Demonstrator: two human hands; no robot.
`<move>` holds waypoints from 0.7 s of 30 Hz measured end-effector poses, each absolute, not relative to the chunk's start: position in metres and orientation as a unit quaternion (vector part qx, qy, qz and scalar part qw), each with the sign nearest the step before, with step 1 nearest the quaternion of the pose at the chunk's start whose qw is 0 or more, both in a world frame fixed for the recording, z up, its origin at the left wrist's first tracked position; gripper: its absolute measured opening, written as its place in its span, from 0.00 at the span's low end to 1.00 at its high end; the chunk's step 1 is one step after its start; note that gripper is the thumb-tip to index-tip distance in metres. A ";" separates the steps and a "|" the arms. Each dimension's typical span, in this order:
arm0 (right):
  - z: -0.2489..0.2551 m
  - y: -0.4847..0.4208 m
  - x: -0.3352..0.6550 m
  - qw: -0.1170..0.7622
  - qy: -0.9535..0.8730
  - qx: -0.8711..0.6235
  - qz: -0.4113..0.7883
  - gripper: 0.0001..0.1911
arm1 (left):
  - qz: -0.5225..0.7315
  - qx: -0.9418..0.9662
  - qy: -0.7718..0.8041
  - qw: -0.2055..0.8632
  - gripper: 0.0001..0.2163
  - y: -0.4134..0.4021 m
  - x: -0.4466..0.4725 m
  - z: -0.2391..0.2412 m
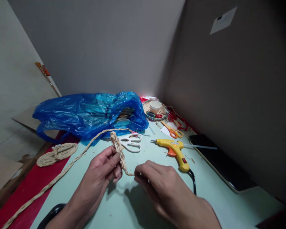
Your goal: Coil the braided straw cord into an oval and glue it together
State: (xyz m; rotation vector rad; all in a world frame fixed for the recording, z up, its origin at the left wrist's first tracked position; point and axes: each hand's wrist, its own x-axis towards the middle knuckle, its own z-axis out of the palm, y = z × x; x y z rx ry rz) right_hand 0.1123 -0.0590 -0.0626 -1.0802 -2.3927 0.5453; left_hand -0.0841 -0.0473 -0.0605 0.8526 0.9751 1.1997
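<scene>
My left hand (107, 168) pinches a small coiled piece of braided straw cord (118, 148), held on edge above the pale green table. From its lower end a thin tail of cord runs to the right, where the fingertips of my right hand (157, 181) are closed on it. White-handled scissors (133, 143) lie just behind the coil. To the right of them rests a yellow hot glue gun (175, 149) with an orange trigger and a glue stick in its back. The palm side of my right hand is hidden.
A blue plastic bag (85, 114) lies at the back. Left are an oval braided piece (57, 154) and a long twisted cord (62, 173). Behind the glue gun are orange scissors (173, 130) and a woven tray (145, 106) holding a white cup (155, 106). A black tablet-like slab (221, 162) lies right.
</scene>
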 end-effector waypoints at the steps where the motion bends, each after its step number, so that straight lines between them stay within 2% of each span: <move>1: -0.060 -0.057 0.115 0.233 -0.881 -0.379 0.162 0.10 | 0.521 0.374 0.427 0.638 0.08 -0.048 -0.084 -0.061; 7: -0.040 -0.040 0.126 0.219 -0.926 -0.294 0.092 0.08 | 0.494 0.367 0.436 0.657 0.07 -0.050 -0.078 -0.060; 15: -0.034 -0.017 0.127 0.238 -0.916 -0.239 0.216 0.08 | 0.447 0.328 0.457 0.695 0.09 -0.046 -0.076 -0.062; 21: -0.039 0.001 0.123 0.281 -0.905 -0.209 0.242 0.02 | 0.434 0.294 0.486 0.700 0.13 -0.047 -0.078 -0.065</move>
